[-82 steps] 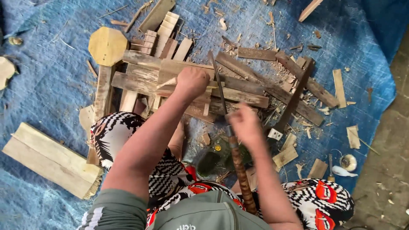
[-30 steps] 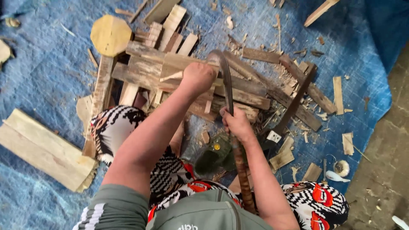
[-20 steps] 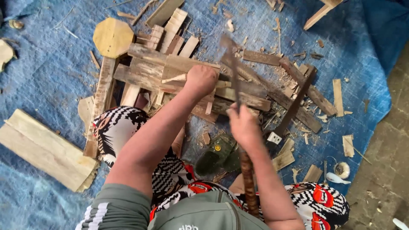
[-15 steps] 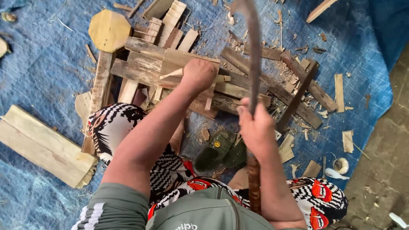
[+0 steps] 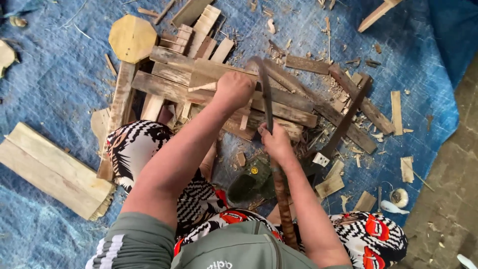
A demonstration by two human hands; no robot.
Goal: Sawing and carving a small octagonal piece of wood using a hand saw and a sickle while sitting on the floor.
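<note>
My left hand [image 5: 233, 90] grips an upright wooden stick [image 5: 244, 119] standing on a pile of weathered planks [image 5: 174, 89]. My right hand [image 5: 275, 143] is closed around the long wrapped handle [image 5: 281, 199] of a curved blade [image 5: 264, 94]. The blade is down, lying against the wood right beside my left hand. I sit on a blue tarp [image 5: 59, 99] with my patterned trouser legs on either side.
An octagonal wooden piece [image 5: 132, 37] lies at the upper left. A thick pale board [image 5: 52, 172] rests at the left. Wood chips and short offcuts [image 5: 396, 112] scatter to the right. A green sandal [image 5: 251, 179] lies between my legs. Bare ground [image 5: 448, 199] borders the tarp.
The blade was raised high half a second ago and has now come down onto the wood beside my left hand. My left hand kept its grip on the stick.
</note>
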